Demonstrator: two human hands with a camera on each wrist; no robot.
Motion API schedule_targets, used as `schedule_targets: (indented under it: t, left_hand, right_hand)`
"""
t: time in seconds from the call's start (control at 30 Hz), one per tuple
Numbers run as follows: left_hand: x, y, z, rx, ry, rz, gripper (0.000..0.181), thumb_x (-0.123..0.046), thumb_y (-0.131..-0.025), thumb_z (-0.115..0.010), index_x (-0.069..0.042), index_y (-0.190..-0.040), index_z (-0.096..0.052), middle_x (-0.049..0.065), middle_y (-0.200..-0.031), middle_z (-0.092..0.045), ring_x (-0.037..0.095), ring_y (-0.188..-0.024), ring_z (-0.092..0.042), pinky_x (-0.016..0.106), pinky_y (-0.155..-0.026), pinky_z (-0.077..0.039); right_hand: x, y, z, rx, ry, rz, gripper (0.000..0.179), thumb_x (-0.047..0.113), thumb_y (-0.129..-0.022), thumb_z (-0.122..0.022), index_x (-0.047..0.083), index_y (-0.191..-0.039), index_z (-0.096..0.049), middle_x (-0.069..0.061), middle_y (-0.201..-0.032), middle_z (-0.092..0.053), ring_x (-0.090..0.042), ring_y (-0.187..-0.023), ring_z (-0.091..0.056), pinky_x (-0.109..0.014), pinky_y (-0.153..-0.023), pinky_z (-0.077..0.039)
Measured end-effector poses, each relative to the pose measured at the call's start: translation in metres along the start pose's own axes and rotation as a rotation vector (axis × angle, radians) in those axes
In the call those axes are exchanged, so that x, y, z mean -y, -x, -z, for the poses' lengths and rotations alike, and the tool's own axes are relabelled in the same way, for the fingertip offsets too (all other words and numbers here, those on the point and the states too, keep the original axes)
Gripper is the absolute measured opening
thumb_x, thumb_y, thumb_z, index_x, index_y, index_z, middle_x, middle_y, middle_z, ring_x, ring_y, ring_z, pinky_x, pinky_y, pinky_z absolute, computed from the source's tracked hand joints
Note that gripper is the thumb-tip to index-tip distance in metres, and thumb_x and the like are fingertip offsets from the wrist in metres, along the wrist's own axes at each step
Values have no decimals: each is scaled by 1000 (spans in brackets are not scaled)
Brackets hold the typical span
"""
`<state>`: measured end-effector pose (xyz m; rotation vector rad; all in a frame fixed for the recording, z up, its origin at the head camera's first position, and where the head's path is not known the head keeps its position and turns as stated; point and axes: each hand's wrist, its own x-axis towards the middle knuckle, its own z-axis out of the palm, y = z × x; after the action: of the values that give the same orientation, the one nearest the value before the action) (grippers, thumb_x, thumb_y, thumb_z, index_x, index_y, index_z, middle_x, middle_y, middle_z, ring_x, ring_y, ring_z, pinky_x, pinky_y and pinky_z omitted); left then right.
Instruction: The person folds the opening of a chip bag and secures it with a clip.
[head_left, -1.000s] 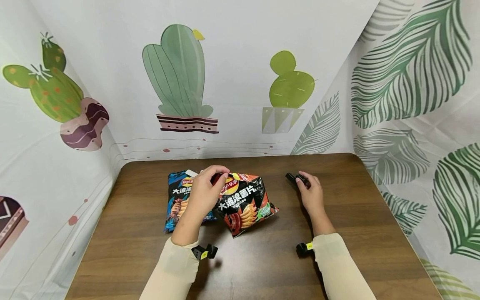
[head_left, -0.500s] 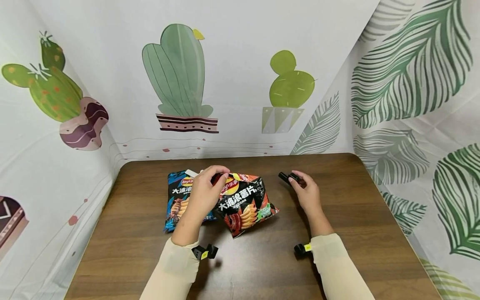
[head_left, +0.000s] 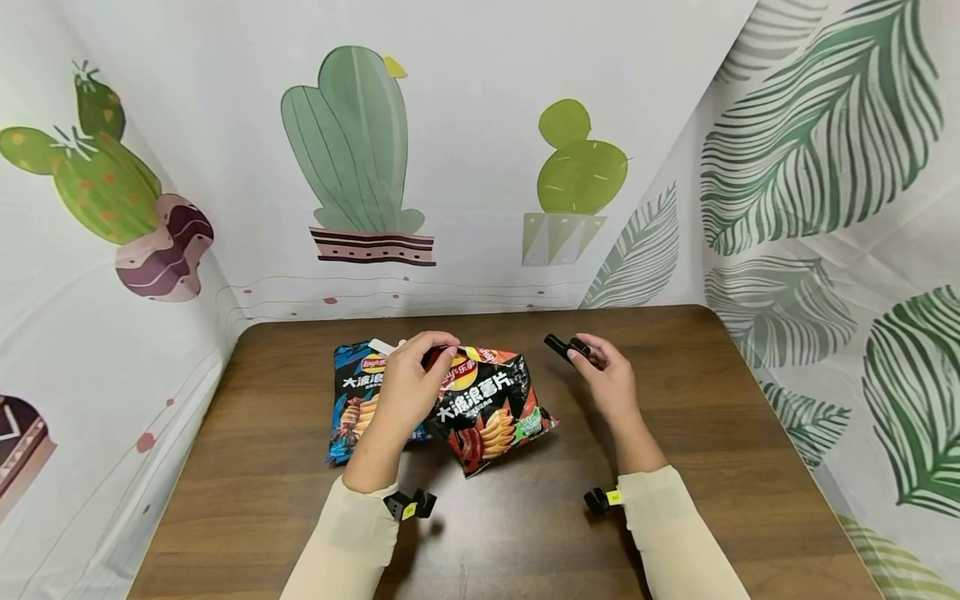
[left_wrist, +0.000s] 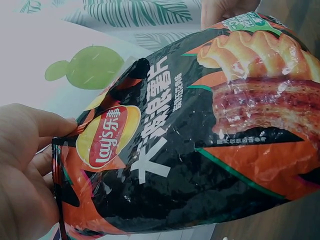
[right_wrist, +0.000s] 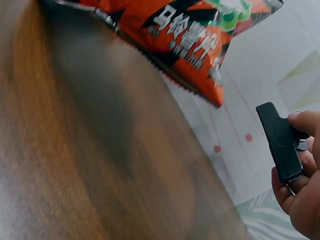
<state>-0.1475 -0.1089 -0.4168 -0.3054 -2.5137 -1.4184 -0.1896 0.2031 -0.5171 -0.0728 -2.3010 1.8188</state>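
Brown table [head_left: 517, 542] runs between the orange chip bag [head_left: 486, 408] and black clip [right_wrist: 281, 145], back edge near both. The left hand [head_left: 411, 375], angled inward, pinches the bag's top beside a blue bag [head_left: 351, 400]; the right hand [head_left: 612, 380] grips the clip.

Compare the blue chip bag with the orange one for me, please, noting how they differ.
The left hand pinches the orange bag, while the blue bag lies on the table. The orange bag is tilted and mostly in view; the blue bag sits straighter and is partly hidden. Both show a Lay's logo and white lettering on black.
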Motion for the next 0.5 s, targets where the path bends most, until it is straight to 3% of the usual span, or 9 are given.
schedule_targets:
  t: [0.17,0.5]
  left_hand:
    - [-1,0,0,-6,0,-4,14,-24,-101,-63,-18,-110,-72,-3,-110,-72,14,-84,-61,31,-71,-52]
    - [-1,-1,-2,-6,-7,1,14,-26,-101,-63,-20,-110,-72,-3,-110,-72,15,-82,-60,33,-70,-51]
  right_hand:
    - [13,2,-2,6,-59,-28,34,19,-93,-75,4,-123,-70,16,-92,-70,1,-86,-64,-13,-75,-52]
    - [30,4,-4,110,-131,-34,40,11,-94,-71,-4,-130,-62,20,-91,-73,2,-88,-66,-15,-77,-53]
